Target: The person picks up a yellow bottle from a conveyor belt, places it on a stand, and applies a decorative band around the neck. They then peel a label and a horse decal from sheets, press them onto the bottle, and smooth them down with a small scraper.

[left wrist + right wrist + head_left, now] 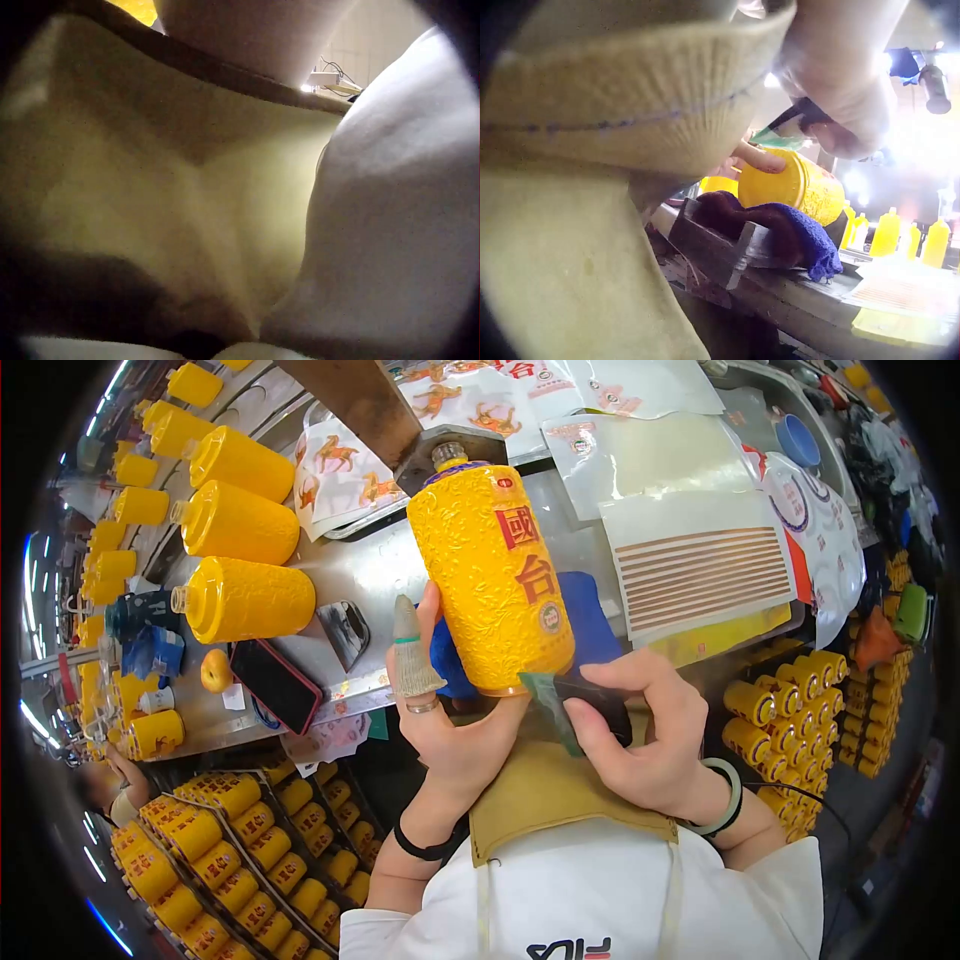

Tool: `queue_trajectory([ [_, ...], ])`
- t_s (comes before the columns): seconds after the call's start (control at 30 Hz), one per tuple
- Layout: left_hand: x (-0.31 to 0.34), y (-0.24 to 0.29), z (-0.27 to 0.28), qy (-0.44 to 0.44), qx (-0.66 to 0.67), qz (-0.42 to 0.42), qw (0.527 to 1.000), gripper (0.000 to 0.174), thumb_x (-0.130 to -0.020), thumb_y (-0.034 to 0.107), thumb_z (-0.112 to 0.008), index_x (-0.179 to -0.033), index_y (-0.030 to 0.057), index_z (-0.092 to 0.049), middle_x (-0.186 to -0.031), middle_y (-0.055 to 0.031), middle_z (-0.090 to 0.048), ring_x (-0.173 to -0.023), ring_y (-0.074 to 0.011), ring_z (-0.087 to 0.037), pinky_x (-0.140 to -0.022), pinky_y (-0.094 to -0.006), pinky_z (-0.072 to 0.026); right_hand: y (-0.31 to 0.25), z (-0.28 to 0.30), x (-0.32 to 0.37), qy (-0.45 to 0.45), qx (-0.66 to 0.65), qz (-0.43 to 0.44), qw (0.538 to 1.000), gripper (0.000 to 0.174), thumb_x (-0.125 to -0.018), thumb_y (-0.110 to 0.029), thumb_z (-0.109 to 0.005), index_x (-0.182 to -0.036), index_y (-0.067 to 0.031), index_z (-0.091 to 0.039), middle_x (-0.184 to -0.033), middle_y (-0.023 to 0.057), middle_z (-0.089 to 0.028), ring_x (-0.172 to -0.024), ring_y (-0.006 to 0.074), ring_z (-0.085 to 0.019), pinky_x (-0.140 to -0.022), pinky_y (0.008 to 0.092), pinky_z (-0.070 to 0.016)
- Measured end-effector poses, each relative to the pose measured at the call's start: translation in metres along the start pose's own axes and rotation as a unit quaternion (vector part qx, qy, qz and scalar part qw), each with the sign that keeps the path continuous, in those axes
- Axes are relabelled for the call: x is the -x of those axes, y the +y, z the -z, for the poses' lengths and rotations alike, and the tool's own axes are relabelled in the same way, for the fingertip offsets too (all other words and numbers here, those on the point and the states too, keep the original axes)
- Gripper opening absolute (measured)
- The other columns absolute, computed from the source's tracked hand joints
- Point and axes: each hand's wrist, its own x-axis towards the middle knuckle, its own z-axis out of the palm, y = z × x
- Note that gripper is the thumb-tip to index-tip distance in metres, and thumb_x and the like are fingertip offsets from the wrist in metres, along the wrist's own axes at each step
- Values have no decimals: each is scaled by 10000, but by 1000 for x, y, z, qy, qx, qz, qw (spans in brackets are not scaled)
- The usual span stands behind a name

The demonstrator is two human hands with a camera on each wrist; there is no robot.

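A yellow embossed bottle (480,570) with red characters lies on its side, its capless neck at the dark metal bracket (410,465). My left hand (455,745) holds it from the base end, thumb at the bottom rim and a finger along the left side. One left finger wears a ribbed fabric sleeve (415,668); a ring sits below it. Between thumb and fingers, my right hand (650,735) pinches a black scraper (612,712) with a green translucent edge, close to the bottle's base. Under the bottle, a blue cloth (810,232) covers a metal rest. An apron mostly fills the left wrist view.
Several yellow bottles (250,600) stand at left, near a phone (277,685) and a yellow fruit (216,670). Printed sheets lie at right, including a sheet of brown strips (705,565). Crated bottles (220,850) are below the bench on both sides. A blue cup (797,440) sits top right.
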Motion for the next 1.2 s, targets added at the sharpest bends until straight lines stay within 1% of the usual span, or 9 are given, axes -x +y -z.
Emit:
queue_trajectory([
  [0.17, 0, 1, -2, 3, 5, -9, 1000, 1035, -673, 108, -973, -1524, -59, -408, -1405, -195, -554, -1239, -316, -591, -1066, -394, -478, 3, 1, 6, 56, -23, -100, 993, 245, -808, -27, -815, -1009, 14, -680, -816, 90, -676, -657, 158, -667, -592, 266, -533],
  [0.33, -2, 2, -2, 7, 51, -2, 999, 1065, -685, 100, -966, -1548, -60, -362, -1405, -189, -533, -1255, -304, -589, -1073, -387, -482, -9, -6, -1, 16, -30, -68, 997, 236, -822, -31, -802, -1009, 11, -665, -808, 84, -682, -659, 152, -679, -606, 265, -539],
  [0.53, -4, 4, -3, 12, 34, -35, 999, 1002, -702, 78, -942, -1530, -63, -395, -1397, -180, -525, -1264, -304, -580, -1065, -380, -482, -11, -7, 0, 35, -35, -118, 992, 235, -832, -41, -796, -1013, 8, -655, -804, 79, -686, -664, 156, -688, -615, 268, -547],
  [0.73, -4, 0, 6, -21, -68, -55, 996, 978, -699, 103, -924, -1520, -76, -424, -1374, -213, -575, -1204, -319, -599, -1027, -379, -489, -10, -9, 0, 29, -18, -127, 991, 232, -849, -56, -791, -1019, 11, -646, -800, 81, -687, -685, 154, -693, -625, 269, -551],
  [0.93, 9, -25, 5, -29, 32, -5, 999, 951, -711, 94, -913, -1510, -93, -431, -1387, -227, -595, -1227, -355, -618, -1052, -398, -484, 3, -5, 6, 68, -57, -213, 973, 208, -896, -38, -750, -1035, 18, -605, -844, 68, -708, -707, 101, -668, -672, 250, -551],
  [1.03, 8, -27, 8, -28, 78, 16, 996, 900, -718, 90, -909, -1471, -121, -462, -1386, -247, -598, -1266, -370, -604, -1076, -416, -473, 1, 1, 7, 72, -107, -224, 966, 211, -925, -23, -728, -1077, 18, -587, -931, 59, -699, -798, 85, -663, -722, 238, -547],
  [1.1, 2, -23, 15, -12, 9, -61, 998, 761, -709, 127, -942, -1386, 1, -617, -1379, -185, -627, -1247, -352, -611, -1037, -437, -501, 2, 7, 6, 86, -128, -213, 965, 217, -943, -5, -714, -1116, 12, -583, -985, 48, -675, -868, 82, -658, -772, 234, -542],
  [1.13, 2, -27, 20, -11, 9, -62, 998, 761, -709, 127, -942, -1386, 1, -617, -1379, -185, -627, -1247, -352, -611, -1037, -437, -501, 5, 9, 5, 86, -129, -213, 965, 217, -943, -5, -714, -1116, 12, -583, -985, 48, -675, -868, 82, -658, -772, 234, -542],
  [1.2, 5, -35, 34, -21, -152, -297, 942, 630, -690, 156, -964, -1259, 135, -693, -1371, -151, -646, -1199, -375, -638, -1007, -415, -522, 10, 13, 2, 89, -126, -213, 965, 213, -948, 10, -704, -1124, 12, -585, -995, 45, -668, -889, 79, -652, -802, 236, -536],
])
